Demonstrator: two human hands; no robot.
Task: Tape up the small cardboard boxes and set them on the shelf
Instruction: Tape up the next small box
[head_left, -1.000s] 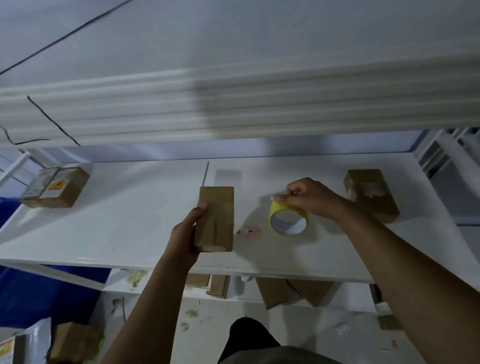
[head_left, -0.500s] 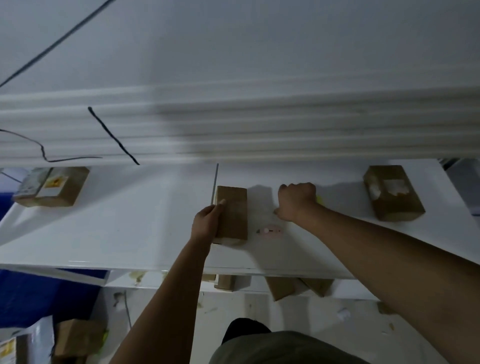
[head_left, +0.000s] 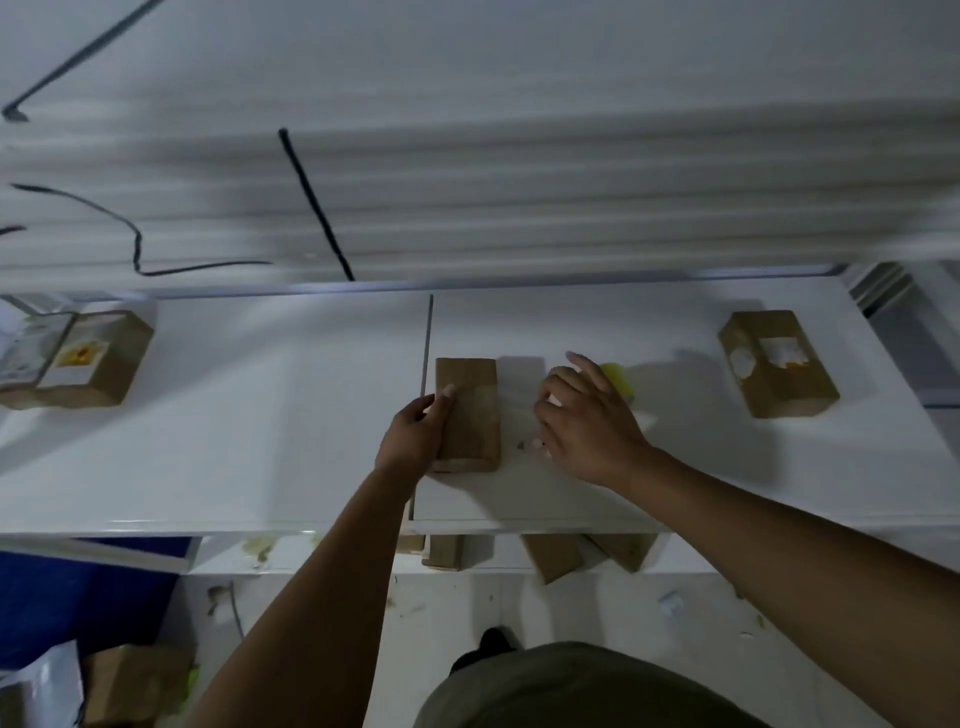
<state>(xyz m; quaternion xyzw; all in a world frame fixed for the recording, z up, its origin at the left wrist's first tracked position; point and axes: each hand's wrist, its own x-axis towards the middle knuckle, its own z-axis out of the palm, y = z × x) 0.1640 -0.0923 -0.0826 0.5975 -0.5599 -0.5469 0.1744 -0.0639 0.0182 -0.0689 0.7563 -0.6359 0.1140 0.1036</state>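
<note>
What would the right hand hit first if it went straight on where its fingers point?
Probably nothing soon: the right hand points between the cardboard box and the yellow tape roll, over bare shelf toward the back wall. Height is unclear.

Up and left of my left hand (head_left: 415, 434), a black cable (head_left: 317, 208) slants down a ribbed white wall (head_left: 571, 197). A second cable (head_left: 136, 244) loops farther left. Below and left of that hand I see a blue sheet (head_left: 78, 597) and a white bag (head_left: 47, 686). Below my right hand (head_left: 587, 421), a paper scrap (head_left: 670, 605) lies on the dirty floor (head_left: 519, 603).
</note>
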